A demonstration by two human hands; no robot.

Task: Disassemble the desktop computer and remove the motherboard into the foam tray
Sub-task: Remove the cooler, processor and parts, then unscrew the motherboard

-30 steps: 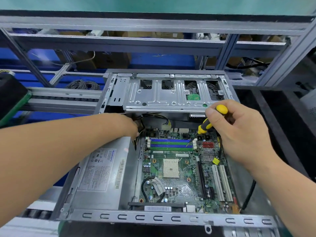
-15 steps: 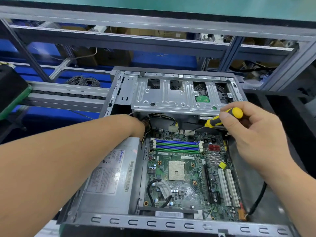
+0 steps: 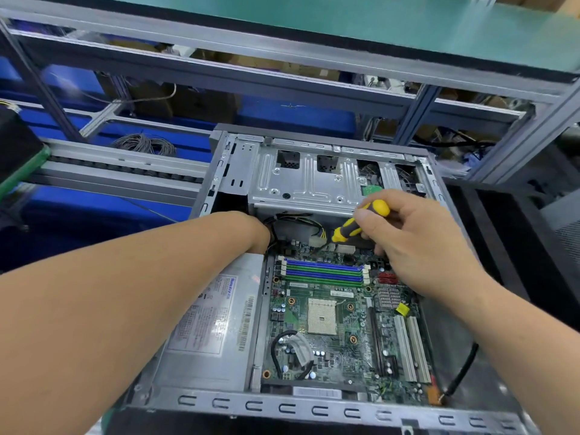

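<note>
Head view, looking down into an open desktop computer case [image 3: 317, 403] lying flat. The person's right hand [image 3: 417, 243] curls its fingers around a yellow-and-black screwdriver [image 3: 357, 222], gripping the handle, with the tool slanting down and away to that hand's left. Its tip reaches the far edge of the motherboard [image 3: 335, 324], just past the blue and green memory slots [image 3: 324, 273] (the exact contact point is too small to make out). The motherboard sits inside the case, below and toward the person from the right hand. The left hand [image 3: 260, 233] reaches under the silver drive cage [image 3: 307, 183] among a cable bundle [image 3: 301, 221]; its fingers are hidden, so its grip cannot be told. Beneath the left forearm lies the grey power supply [image 3: 213, 334]. Black foam tray [image 3: 508, 233] walls show just beyond the right hand.
</note>
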